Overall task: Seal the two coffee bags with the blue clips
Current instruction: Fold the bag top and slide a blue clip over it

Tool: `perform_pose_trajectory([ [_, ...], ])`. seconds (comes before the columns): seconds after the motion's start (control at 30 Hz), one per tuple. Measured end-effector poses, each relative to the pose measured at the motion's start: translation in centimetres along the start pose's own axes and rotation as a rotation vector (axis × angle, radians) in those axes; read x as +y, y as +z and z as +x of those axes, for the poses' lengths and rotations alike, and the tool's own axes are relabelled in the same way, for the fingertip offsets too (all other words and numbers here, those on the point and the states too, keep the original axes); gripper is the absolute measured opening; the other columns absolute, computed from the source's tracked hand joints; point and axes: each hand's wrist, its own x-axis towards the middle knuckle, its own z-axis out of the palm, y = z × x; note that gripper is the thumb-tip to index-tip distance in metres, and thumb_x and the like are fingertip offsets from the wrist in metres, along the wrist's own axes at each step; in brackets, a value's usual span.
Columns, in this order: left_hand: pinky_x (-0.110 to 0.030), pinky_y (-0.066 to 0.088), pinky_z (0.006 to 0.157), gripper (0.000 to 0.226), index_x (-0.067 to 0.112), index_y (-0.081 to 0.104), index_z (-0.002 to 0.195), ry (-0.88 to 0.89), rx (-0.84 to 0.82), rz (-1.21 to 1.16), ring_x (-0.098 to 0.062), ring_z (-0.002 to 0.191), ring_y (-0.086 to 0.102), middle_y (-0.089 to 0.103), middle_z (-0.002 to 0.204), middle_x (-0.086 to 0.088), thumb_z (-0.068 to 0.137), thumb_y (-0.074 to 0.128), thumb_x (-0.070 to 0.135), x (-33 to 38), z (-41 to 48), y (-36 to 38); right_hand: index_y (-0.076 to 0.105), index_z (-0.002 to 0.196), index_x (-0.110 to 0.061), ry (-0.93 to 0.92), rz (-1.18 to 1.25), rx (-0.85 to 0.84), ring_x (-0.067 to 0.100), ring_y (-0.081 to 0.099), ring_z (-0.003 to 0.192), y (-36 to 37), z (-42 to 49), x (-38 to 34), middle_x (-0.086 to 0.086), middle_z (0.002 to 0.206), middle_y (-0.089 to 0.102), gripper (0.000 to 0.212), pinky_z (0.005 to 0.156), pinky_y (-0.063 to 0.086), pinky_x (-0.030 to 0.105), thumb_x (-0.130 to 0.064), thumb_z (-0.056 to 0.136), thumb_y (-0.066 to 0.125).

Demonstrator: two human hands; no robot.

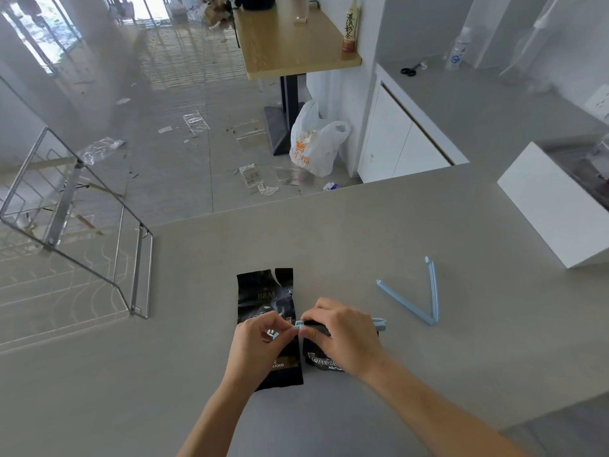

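Two black coffee bags lie side by side on the grey counter [362, 242]. The left bag [263, 291] lies flat with its torn top pointing away from me. The right bag [324, 361] is mostly hidden under my right hand [342, 334]. A blue clip [379, 323] runs across the top of the right bag; my right hand presses on it, and my left hand [257, 344] pinches its left end. A second blue clip [425, 298] lies spread in a V to the right, apart from both hands.
A white box [547, 212] stands at the counter's right edge. A glass railing panel [82, 199] rises beyond the counter's left side. Further back are a white plastic bag [313, 143] on the floor and a wooden table [290, 37] holding a bottle [351, 24].
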Motion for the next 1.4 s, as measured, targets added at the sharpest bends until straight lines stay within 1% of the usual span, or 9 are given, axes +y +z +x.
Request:
perform_pose_trajectory([
  [0.23, -0.012, 0.042, 0.053, 0.026, 0.037, 0.065, 0.057, -0.003, 0.050, 0.011, -0.001, 0.058, 0.060, 0.068, 0.064, 0.022, 0.072, 0.078, 0.021, 0.1, -0.1, 0.4, 0.066, 0.086, -0.027, -0.006, -0.035, 0.110, 0.013, 0.060, 0.067, 0.3, -0.1, -0.3, -0.007, 0.075, 0.060, 0.019, 0.054, 0.034, 0.022, -0.045, 0.084, 0.061],
  [0.5, -0.015, 0.047, 0.057, 0.024, 0.029, 0.068, 0.061, -0.016, -0.095, -0.099, -0.004, 0.057, 0.059, 0.071, 0.066, 0.004, 0.076, 0.075, 0.012, -0.2, 0.3, -0.4, 0.065, 0.088, -0.025, -0.060, -0.047, 0.075, 0.013, 0.060, 0.070, 0.3, -0.3, 0.0, -0.007, 0.079, 0.061, 0.020, 0.055, 0.038, 0.024, -0.043, 0.087, 0.058],
  [0.6, -0.009, 0.045, 0.057, 0.022, 0.025, 0.068, 0.061, 0.012, -0.108, -0.064, -0.002, 0.057, 0.059, 0.070, 0.063, -0.001, 0.076, 0.075, 0.010, -0.2, 0.9, -0.8, 0.063, 0.087, -0.025, -0.050, -0.057, 0.101, 0.013, 0.059, 0.069, 0.6, -0.1, -0.2, -0.007, 0.078, 0.060, 0.015, 0.055, 0.036, 0.023, -0.040, 0.086, 0.060],
  [0.77, -0.009, 0.045, 0.056, 0.021, 0.028, 0.068, 0.061, 0.007, -0.017, -0.012, -0.002, 0.058, 0.061, 0.071, 0.064, 0.011, 0.076, 0.075, 0.015, 0.0, 0.4, 0.0, 0.060, 0.086, -0.024, -0.025, -0.058, 0.120, 0.012, 0.058, 0.069, 0.9, 0.1, -0.4, -0.008, 0.080, 0.059, 0.019, 0.055, 0.039, 0.025, -0.042, 0.090, 0.054],
  [0.9, -0.012, 0.049, 0.057, 0.014, 0.025, 0.072, 0.066, -0.078, 0.040, -0.118, -0.006, 0.063, 0.067, 0.074, 0.067, 0.008, 0.079, 0.073, 0.019, -0.4, -0.2, 0.7, 0.061, 0.084, -0.024, -0.007, -0.024, 0.121, 0.012, 0.059, 0.071, 0.7, 0.3, -0.3, -0.008, 0.080, 0.060, 0.022, 0.056, 0.042, 0.027, -0.045, 0.084, 0.060],
  [1.0, -0.011, 0.049, 0.057, 0.020, 0.022, 0.065, 0.062, -0.167, 0.003, -0.224, -0.009, 0.064, 0.069, 0.075, 0.066, 0.002, 0.081, 0.070, 0.027, -0.4, -0.3, 0.9, 0.064, 0.086, -0.025, -0.011, 0.012, 0.085, 0.013, 0.060, 0.073, 0.4, 0.0, -0.5, -0.007, 0.080, 0.062, 0.023, 0.057, 0.043, 0.027, -0.047, 0.082, 0.063],
  [1.13, -0.010, 0.048, 0.052, 0.018, 0.021, 0.063, 0.066, -0.301, -0.046, -0.384, -0.006, 0.065, 0.069, 0.074, 0.068, 0.000, 0.082, 0.068, 0.029, -0.3, -0.4, 1.3, 0.067, 0.092, -0.025, 0.008, 0.190, 0.016, 0.007, 0.059, 0.082, -0.6, -0.2, -0.6, -0.009, 0.088, 0.066, 0.012, 0.066, 0.048, 0.026, -0.034, 0.085, 0.064],
  [1.23, -0.010, 0.049, 0.055, 0.007, 0.016, 0.067, 0.079, -0.288, -0.077, -0.455, -0.008, 0.067, 0.069, 0.074, 0.071, 0.002, 0.082, 0.069, 0.022, -0.3, -0.6, 1.1, 0.070, 0.090, -0.022, 0.042, 0.235, 0.013, 0.006, 0.057, 0.082, -1.1, -0.4, -0.5, -0.006, 0.090, 0.064, 0.008, 0.069, 0.050, 0.029, -0.019, 0.084, 0.066],
  [1.4, -0.014, 0.052, 0.058, 0.003, 0.014, 0.067, 0.084, -0.257, -0.103, -0.465, -0.008, 0.068, 0.067, 0.072, 0.070, 0.002, 0.082, 0.069, 0.016, -0.3, -1.1, 1.1, 0.067, 0.085, -0.023, 0.036, 0.112, -0.017, 0.009, 0.052, 0.087, -1.2, -0.2, -1.0, -0.007, 0.086, 0.062, 0.004, 0.064, 0.043, 0.028, -0.026, 0.082, 0.068],
])
